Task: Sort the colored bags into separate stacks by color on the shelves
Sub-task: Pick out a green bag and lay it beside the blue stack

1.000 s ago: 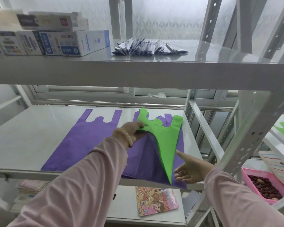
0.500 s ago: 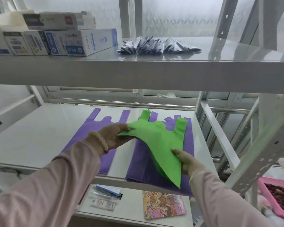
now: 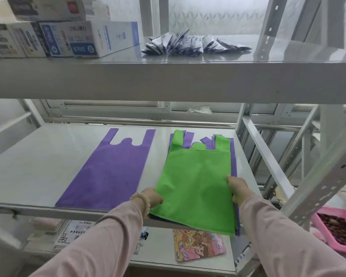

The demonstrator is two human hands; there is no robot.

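Observation:
A green bag (image 3: 196,182) lies spread flat on top of a stack of purple bags (image 3: 233,156) at the right of the middle shelf (image 3: 38,162). Its lower edge hangs over the shelf's front. My left hand (image 3: 150,197) grips the green bag's left edge near the bottom. At the bag's right edge, my right hand (image 3: 238,186) holds on, fingers tucked underneath. A single purple bag (image 3: 112,172) lies flat to the left, apart from the stack.
The upper shelf (image 3: 168,80) carries white boxes (image 3: 84,39) at the left and several silver packets (image 3: 192,45) in the middle. A cartoon-printed pouch (image 3: 200,244) lies on the lower shelf. A pink tray (image 3: 340,228) of dark beans sits at the right, past a slanted metal upright (image 3: 318,188).
The green bag was lifted and folded in the air; now it lies flat on the purple stack. Both hands slid down to its lower side edges.

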